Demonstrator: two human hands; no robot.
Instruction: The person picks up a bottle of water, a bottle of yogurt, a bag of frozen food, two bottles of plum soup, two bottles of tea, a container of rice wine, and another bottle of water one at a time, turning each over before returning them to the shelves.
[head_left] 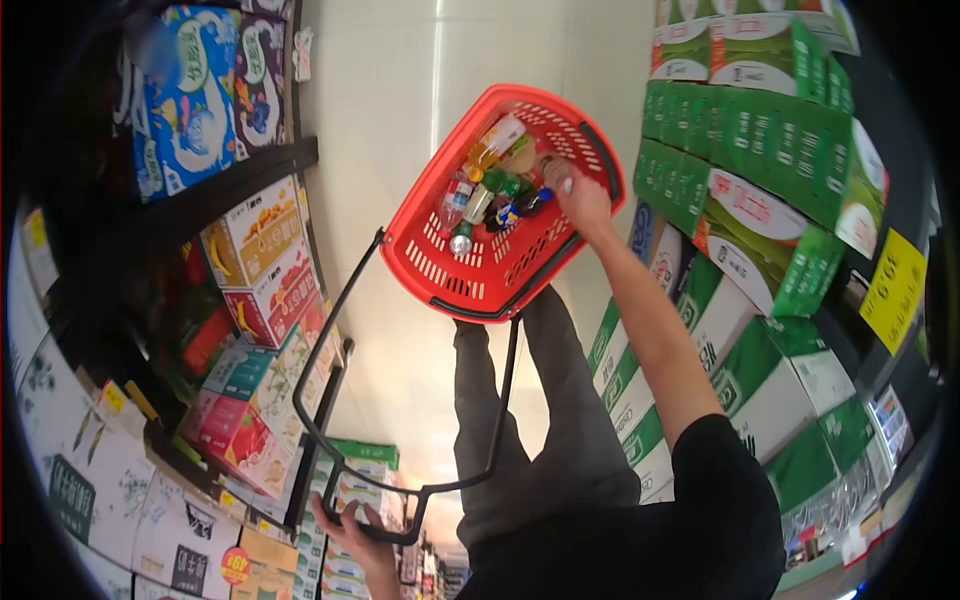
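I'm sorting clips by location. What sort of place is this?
Most likely a supermarket aisle: stacked green cartons on one side, a yellow price tag beside them, and a red shopping basket holding bottles.

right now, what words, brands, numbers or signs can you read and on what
"优酸乳", on the blue plastic pack
"49", then something unclear, on the round orange sign
Too small or blurred: large yellow price tag, green-and-white cardboard boxes, labels on plastic drink bottles in the red slotted basket
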